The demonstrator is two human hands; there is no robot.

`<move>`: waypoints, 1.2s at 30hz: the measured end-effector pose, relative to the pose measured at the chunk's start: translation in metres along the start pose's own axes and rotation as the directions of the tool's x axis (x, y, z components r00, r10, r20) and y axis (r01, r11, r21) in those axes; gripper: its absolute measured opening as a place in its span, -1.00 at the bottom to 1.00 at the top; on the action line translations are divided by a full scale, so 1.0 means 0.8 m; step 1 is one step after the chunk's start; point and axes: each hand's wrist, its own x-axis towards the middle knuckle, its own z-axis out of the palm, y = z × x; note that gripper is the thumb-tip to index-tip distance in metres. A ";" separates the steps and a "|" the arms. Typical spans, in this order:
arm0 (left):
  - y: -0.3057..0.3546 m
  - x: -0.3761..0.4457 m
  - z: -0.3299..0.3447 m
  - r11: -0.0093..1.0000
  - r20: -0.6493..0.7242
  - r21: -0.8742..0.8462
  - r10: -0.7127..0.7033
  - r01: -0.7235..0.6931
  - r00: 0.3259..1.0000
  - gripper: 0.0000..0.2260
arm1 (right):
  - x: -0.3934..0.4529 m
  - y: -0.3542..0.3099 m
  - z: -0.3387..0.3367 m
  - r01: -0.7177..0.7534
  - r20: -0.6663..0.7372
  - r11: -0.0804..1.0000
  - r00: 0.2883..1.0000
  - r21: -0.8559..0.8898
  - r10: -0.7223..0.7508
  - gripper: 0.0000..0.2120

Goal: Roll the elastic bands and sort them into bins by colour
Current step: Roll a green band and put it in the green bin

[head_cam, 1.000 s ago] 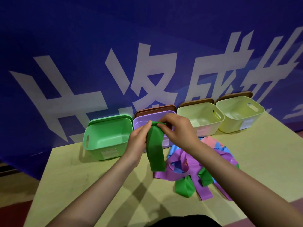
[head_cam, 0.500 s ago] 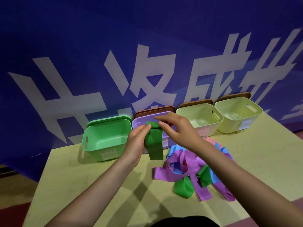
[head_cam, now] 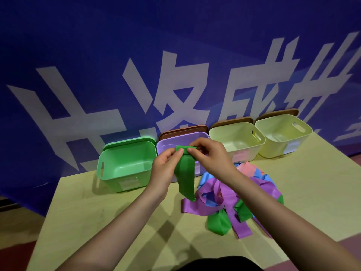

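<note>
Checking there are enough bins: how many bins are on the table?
4, in a row by the banner: green bin, purple bin, two pale yellow bins. None seems hidden.

table (head_cam: 117,222): yellow-green | backdrop (head_cam: 97,55): blue banner, large white characters

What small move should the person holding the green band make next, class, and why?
Probably keep rolling downward: both the left hand and right hand pinch the green band at its folded top, while most of it hangs unrolled. The green bin comes afterwards.
</note>
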 end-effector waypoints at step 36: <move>0.002 -0.005 0.000 0.999 0.023 0.020 -0.051 0.050 0.998 -0.85 | -0.004 -0.002 -0.005 -0.035 0.081 0.995 0.996 0.092 0.027 -0.83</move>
